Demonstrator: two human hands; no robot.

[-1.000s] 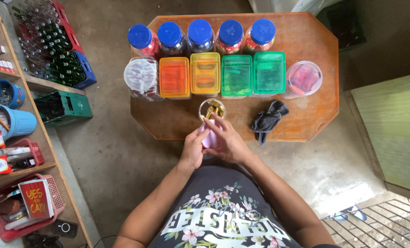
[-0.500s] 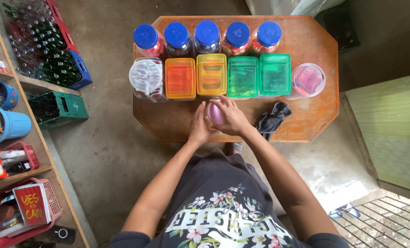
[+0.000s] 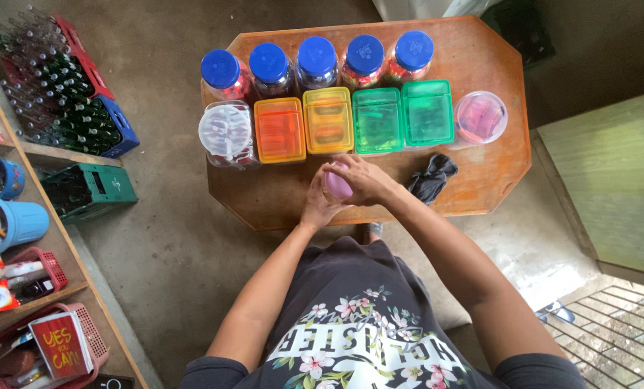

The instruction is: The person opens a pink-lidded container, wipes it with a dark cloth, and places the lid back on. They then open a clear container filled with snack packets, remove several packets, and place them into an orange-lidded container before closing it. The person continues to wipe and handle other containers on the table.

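I have both hands closed around a small jar with a pink lid, just below the middle of the frame, over the near edge of the wooden table. My left hand cups it from the lower left, fingers wrapped under and around; my right hand clasps it from above and the right, covering most of the lid. The jar's body is hidden by my fingers, so I cannot tell whether it touches the table.

Just right of my right hand lies a dark crumpled cloth. Above my hands runs a row of lidded containers: a clear round one, an orange box, a yellow box, two green boxes and a pink round tub. Behind them, toward the top of the frame, stand five jars with blue lids
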